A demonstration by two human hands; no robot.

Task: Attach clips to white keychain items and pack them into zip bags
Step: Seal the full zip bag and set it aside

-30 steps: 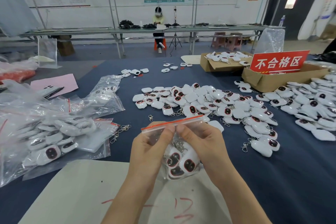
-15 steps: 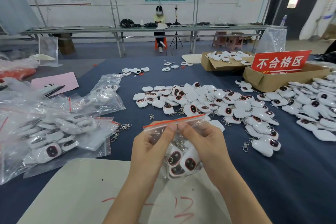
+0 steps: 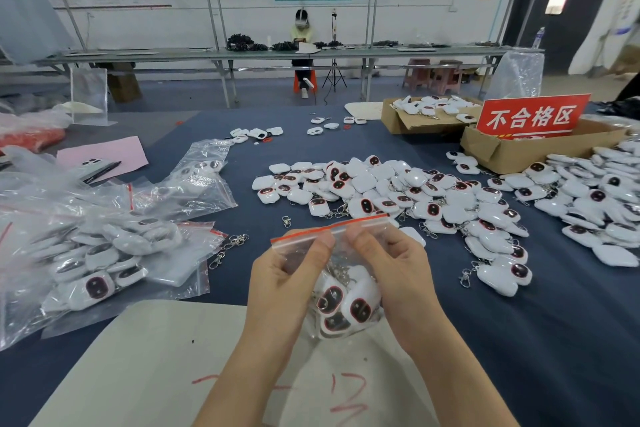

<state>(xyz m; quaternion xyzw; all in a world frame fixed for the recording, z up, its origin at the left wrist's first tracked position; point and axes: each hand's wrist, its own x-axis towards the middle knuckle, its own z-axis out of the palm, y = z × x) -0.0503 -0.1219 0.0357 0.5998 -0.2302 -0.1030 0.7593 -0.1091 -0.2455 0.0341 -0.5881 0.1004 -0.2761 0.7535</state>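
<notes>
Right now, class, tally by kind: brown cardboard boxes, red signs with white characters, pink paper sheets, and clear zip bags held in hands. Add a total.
Brown cardboard boxes: 2 (far box, near box)
Red sign with white characters: 1
Pink paper sheet: 1
Clear zip bag with red strip, pinched by left hand and right hand: 1
Total: 5

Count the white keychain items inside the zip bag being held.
3 visible, low in the zip bag: one keychain item at left, one at right, one beneath. Others may hide behind them.
</notes>
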